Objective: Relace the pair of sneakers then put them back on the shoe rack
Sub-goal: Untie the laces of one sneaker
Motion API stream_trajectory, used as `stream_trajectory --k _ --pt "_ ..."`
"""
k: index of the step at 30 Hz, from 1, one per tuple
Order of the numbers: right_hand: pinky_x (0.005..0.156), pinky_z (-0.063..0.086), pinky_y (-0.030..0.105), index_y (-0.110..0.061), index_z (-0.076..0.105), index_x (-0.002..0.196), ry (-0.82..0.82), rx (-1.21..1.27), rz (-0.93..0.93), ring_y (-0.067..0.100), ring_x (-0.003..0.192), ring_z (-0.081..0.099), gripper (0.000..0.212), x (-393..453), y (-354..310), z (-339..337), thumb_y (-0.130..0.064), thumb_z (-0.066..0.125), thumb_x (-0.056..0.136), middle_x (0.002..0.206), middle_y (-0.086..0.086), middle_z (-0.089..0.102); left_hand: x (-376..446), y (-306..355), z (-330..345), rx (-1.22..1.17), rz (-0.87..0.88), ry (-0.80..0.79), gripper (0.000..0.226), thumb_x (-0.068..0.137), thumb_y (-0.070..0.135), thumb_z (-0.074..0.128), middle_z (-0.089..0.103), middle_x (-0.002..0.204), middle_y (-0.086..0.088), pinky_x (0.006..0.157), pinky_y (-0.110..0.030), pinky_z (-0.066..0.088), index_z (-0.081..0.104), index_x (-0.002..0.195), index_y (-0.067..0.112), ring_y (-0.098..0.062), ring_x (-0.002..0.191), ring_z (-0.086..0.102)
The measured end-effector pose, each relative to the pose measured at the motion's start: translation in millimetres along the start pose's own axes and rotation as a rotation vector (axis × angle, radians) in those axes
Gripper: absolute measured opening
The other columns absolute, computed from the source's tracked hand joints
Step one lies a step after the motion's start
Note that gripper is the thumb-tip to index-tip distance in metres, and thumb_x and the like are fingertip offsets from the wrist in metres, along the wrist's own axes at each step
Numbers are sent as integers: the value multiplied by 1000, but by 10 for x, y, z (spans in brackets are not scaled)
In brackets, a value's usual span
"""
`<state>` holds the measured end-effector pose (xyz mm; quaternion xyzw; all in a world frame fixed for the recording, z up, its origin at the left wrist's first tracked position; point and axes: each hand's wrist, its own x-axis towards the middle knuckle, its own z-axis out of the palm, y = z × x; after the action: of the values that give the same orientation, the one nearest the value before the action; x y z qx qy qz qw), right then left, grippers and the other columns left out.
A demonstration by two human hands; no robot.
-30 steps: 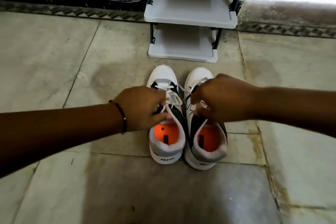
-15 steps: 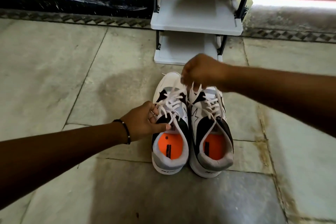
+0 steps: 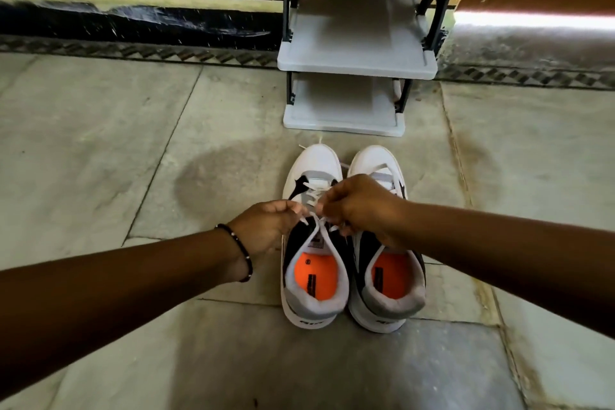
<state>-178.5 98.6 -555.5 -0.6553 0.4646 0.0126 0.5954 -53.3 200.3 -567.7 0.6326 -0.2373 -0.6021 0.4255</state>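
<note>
- Left hand (image 3: 266, 226) grip: fingers curled, pinching a white lace (image 3: 314, 191) end over the left sneaker (image 3: 311, 306)'s tongue.
- Right hand (image 3: 359, 206) grip: also pinched on a lace end, just beside the left hand; which lace strand it has is hard to tell.
- Lace looks thin, soft, floppy, probably a bit slick; best held near the tip, kept taut.
- Left sneaker sits on the floor (image 3: 133, 160), toe toward the shoe rack (image 3: 356, 63), touching the right sneaker (image 3: 392, 296).
- Sneakers look light, with firm soles and soft padded collars; judged easiest to lift by the heel collar or pinched together at the inner collars.
- Rack is near, straight ahead, its shelves bare.
</note>
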Motion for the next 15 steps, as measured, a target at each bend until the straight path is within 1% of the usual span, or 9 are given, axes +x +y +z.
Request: stream_trajectory --k 1,2,4,5,8,9,11,13,15 --pt "67 55 42 3 67 88 39 -89 -50 28 74 60 14 1 -10 20 -7 67 78 84 22 65 -3 23 13 -16 12 4 15 94 14 43 60 90 4 45 -1 42 56 86 14 3 72 60" --pt "70 54 42 1 68 86 85 -194 -93 28 77 61 13 16 -29 20 -9 69 77 85 20 66 -10 41 33 -36 39 17 15 95 14 41 60 90 3 45 0 42 55 91 12 3 74 58" --pt "61 46 32 0 67 83 151 -449 -161 25 80 61 17 29 -86 -17 -16 68 78 83 16 66 -36 78 79 -67 124 67 17 95 11 38 59 83 1 44 -2 42 55 98 8 6 65 61" --pt "56 41 28 0 64 76 150 -579 -189 25 79 60 22 25 -101 -40 -22 67 79 77 12 64 -45 101 88 -59 176 90 18 95 9 37 57 79 0 44 -3 42 56 96 8 6 59 60" --pt "50 36 28 -13 44 55 59 -815 -186 20 63 51 42 -7 -71 -77 -40 61 83 57 -1 44 -67 172 100 19 331 124 26 95 7 37 58 72 -2 51 -6 45 59 85 16 1 61 62" --pt "50 36 28 -16 39 52 42 -827 -165 17 59 48 46 -14 -49 -66 -42 60 83 55 -2 41 -82 178 95 55 379 127 28 94 5 38 61 71 -1 55 -7 47 60 84 18 1 64 64" --pt "50 37 28 -17 40 50 63 -777 -180 19 58 49 45 10 -3 -28 -41 61 82 54 0 42 -116 182 87 104 440 133 27 93 3 41 66 71 1 64 -11 52 63 85 18 -2 70 68" --pt "56 43 31 -10 52 54 104 -674 -216 24 63 54 35 50 4 6 -32 65 78 56 4 49 -155 192 97 140 465 138 25 91 0 43 69 77 -1 70 -15 54 63 90 15 -5 73 69" --pt "55 45 30 -2 66 68 114 -517 -191 24 61 55 21 73 -6 30 -22 68 76 59 7 54 -199 238 117 161 488 126 25 90 -3 44 69 85 -3 69 -15 55 62 102 10 -7 71 70"
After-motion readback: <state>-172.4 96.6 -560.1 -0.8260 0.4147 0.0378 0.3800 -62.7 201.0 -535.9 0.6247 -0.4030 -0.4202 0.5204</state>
